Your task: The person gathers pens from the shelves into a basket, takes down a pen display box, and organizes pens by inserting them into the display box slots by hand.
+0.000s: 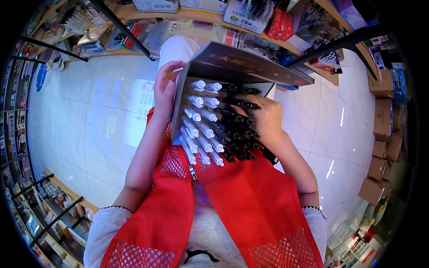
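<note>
An open cardboard display box (181, 105) of pens rests against my lap, its dark lid (243, 62) raised on the far side. White pens (199, 114) stand in rows in the left half, push-button ends up. Black pens (241, 129) crowd the right half, some leaning at different angles. My left hand (165, 91) grips the box's left wall, thumb side toward the top edge. On the right, my right hand (264, 117) has its fingers curled in among the black pens; the fingertips are partly hidden behind them.
Ahead, a wooden shelf (201, 15) carries boxes and pens, with black metal posts (123, 29) on it. More stocked shelves (58, 196) line the left. Cardboard boxes (382, 118) are stacked at right. Pale tiled floor (89, 116) lies between.
</note>
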`<action>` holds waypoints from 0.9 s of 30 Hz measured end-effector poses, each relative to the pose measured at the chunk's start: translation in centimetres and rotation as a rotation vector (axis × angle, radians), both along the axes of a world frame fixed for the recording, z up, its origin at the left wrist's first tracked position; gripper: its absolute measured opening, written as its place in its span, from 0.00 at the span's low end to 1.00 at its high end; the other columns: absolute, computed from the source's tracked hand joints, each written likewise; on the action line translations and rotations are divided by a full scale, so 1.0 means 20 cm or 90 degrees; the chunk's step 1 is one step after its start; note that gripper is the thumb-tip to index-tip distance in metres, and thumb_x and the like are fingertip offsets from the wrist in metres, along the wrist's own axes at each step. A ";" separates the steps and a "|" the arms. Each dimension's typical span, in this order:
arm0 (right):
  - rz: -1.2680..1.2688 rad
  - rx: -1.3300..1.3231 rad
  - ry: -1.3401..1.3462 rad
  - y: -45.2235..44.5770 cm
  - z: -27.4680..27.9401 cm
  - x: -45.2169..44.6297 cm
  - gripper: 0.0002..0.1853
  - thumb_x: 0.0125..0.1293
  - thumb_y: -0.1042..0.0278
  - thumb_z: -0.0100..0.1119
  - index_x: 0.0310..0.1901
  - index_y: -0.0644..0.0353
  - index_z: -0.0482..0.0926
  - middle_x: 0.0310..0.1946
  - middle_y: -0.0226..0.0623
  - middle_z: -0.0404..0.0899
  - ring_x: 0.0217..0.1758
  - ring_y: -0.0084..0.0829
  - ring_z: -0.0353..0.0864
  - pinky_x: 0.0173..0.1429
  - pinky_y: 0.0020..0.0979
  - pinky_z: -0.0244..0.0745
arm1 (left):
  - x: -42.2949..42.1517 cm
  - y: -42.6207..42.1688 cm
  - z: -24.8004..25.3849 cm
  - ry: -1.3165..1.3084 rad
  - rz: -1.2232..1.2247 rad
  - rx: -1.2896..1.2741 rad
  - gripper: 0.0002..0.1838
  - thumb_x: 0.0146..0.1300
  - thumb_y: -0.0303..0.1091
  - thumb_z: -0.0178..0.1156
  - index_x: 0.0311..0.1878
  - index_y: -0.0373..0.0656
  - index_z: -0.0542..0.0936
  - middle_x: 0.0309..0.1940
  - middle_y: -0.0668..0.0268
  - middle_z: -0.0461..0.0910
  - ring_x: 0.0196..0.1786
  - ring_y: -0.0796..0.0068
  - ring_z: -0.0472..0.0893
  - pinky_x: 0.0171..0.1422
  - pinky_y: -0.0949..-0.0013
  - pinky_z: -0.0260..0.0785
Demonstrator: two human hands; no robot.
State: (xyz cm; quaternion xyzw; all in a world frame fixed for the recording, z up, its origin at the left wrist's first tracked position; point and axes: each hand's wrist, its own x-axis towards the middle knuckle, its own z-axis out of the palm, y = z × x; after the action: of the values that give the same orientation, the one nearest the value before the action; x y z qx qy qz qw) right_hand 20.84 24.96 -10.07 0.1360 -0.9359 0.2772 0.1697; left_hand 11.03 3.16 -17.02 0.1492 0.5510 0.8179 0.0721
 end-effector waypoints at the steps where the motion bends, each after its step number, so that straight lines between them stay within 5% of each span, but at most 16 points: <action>1: 0.001 -0.004 -0.007 0.00 -0.01 0.01 0.11 0.49 0.68 0.65 0.36 0.55 0.79 0.24 0.35 0.77 0.25 0.37 0.78 0.29 0.34 0.73 | 0.00 -0.01 0.05 0.055 -0.039 -0.034 0.36 0.57 0.58 0.55 0.58 0.37 0.66 0.54 0.57 0.68 0.60 0.68 0.68 0.66 0.66 0.55; 3: 0.010 0.006 0.007 0.01 -0.02 0.01 0.10 0.49 0.68 0.65 0.35 0.55 0.79 0.23 0.35 0.77 0.24 0.37 0.78 0.28 0.34 0.72 | 0.01 -0.04 0.13 0.166 -0.114 -0.101 0.42 0.52 0.59 0.59 0.62 0.36 0.62 0.58 0.56 0.65 0.63 0.65 0.64 0.68 0.64 0.52; 7: 0.018 0.066 0.040 0.02 0.00 0.03 0.12 0.48 0.68 0.66 0.36 0.55 0.78 0.23 0.35 0.76 0.22 0.35 0.76 0.26 0.33 0.71 | 0.10 -0.10 0.32 0.091 -0.189 -0.264 0.50 0.44 0.47 0.62 0.68 0.37 0.52 0.62 0.53 0.60 0.67 0.61 0.59 0.70 0.63 0.46; 15: 0.097 0.079 0.129 0.03 -0.07 0.00 0.17 0.43 0.67 0.68 0.37 0.59 0.76 0.31 0.37 0.78 0.20 0.31 0.74 0.25 0.30 0.71 | 0.12 -0.10 0.27 -0.015 -0.142 -0.302 0.44 0.41 0.22 0.45 0.69 0.36 0.50 0.63 0.52 0.60 0.69 0.63 0.57 0.71 0.68 0.44; 24: 0.122 0.059 0.115 0.02 -0.07 -0.02 0.18 0.44 0.70 0.67 0.38 0.61 0.74 0.33 0.42 0.78 0.19 0.36 0.76 0.22 0.32 0.71 | 0.11 -0.10 0.27 0.000 -0.128 -0.324 0.41 0.44 0.16 0.42 0.69 0.35 0.51 0.63 0.52 0.61 0.68 0.64 0.58 0.71 0.68 0.45; 27: 0.100 0.025 0.097 -0.01 -0.07 -0.10 0.15 0.48 0.71 0.65 0.37 0.61 0.73 0.30 0.42 0.77 0.20 0.39 0.77 0.23 0.33 0.72 | 0.07 -0.07 0.29 -0.008 -0.078 -0.317 0.33 0.56 0.26 0.51 0.67 0.38 0.56 0.57 0.59 0.68 0.58 0.69 0.68 0.63 0.67 0.59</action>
State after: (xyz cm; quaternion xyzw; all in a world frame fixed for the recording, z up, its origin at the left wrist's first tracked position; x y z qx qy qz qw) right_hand 18.93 24.73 -11.37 0.2327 -0.9120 0.2604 0.2152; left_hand 12.35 1.76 -11.31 0.1549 0.7246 0.6523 0.1598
